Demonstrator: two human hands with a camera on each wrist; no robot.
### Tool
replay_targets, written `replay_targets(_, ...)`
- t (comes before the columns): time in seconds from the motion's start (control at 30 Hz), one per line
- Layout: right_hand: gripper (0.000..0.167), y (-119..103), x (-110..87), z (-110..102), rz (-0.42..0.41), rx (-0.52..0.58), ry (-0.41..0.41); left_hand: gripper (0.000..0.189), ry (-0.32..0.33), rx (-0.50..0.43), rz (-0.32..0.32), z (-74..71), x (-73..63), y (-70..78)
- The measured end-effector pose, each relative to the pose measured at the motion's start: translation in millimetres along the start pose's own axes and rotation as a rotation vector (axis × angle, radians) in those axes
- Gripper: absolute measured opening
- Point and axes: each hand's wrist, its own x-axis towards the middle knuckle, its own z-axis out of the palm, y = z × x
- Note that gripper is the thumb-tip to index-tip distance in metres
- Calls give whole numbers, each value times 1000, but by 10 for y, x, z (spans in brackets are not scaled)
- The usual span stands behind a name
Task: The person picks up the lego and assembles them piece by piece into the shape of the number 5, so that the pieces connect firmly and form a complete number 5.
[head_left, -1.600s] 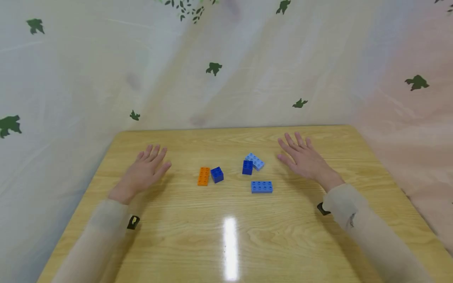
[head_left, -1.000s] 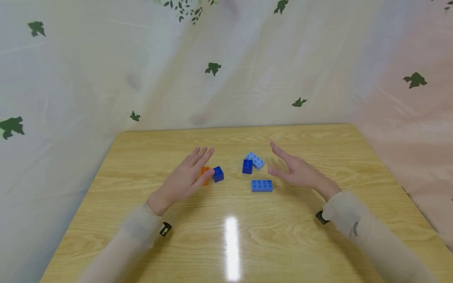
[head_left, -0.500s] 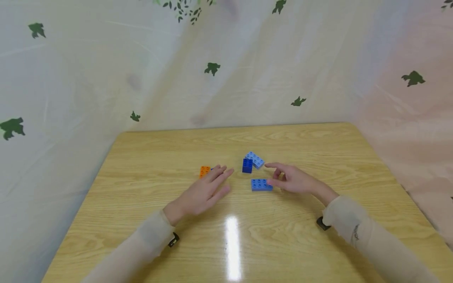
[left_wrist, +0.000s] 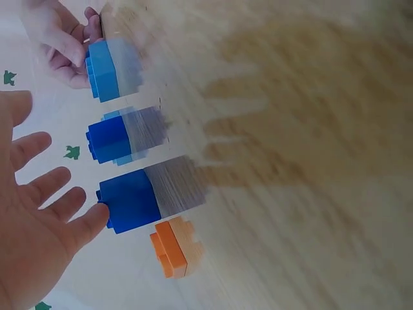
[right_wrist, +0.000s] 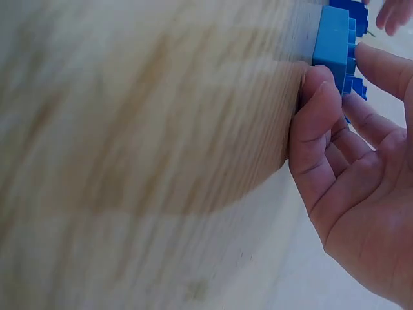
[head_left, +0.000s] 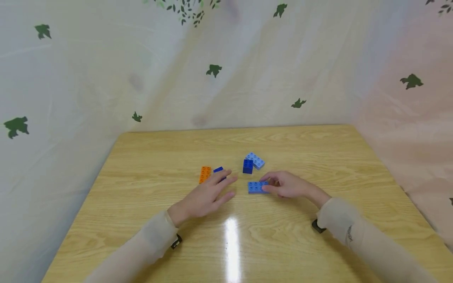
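My right hand (head_left: 288, 184) pinches the right end of a medium-blue building brick (head_left: 255, 187) that lies on the table. In the right wrist view the thumb and curled fingers sit about this brick (right_wrist: 332, 42). My left hand (head_left: 203, 198) hovers with its fingers spread, holding nothing. It partly covers a dark blue square brick (head_left: 218, 169) in the head view; in the left wrist view that brick (left_wrist: 132, 200) stands just beyond the fingertips. Left of it lies a flat orange brick (head_left: 205, 174).
Behind the medium-blue brick stands another dark blue brick (head_left: 247, 166), close against or over a light blue brick (head_left: 257, 161). The wooden table (head_left: 159, 149) ends at a patterned cloth backdrop (head_left: 170, 78).
My left hand has come in from the left to near the dark blue brick. My right hand has moved left and down onto the medium-blue brick, which has shifted slightly left.
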Motion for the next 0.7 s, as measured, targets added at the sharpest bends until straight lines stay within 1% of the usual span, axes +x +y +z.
replay_targets(0.07,39,-28,12,23,-1,9,-12,49,32,12,25,7,4,-3)
replay_targets(0.17,39,-71,34,54,-9,40,-33,44,53,2,31,0,17,-1)
replay_targets(0.23,39,-92,50,75,-16,55,-50,41,33,-25,16,-12,28,7)
replay_targets(0.3,39,-114,67,100,-18,67,-65,41,-7,-62,-13,-20,44,14)
replay_targets(0.4,39,-149,94,140,-13,72,-78,42,-75,-131,-71,-20,67,17)
replay_targets(0.5,39,-192,126,178,-6,81,-91,44,-118,-225,-146,-10,90,2)
replay_targets(0.7,40,-250,187,235,30,133,-128,47,-213,-557,-340,5,97,-86)
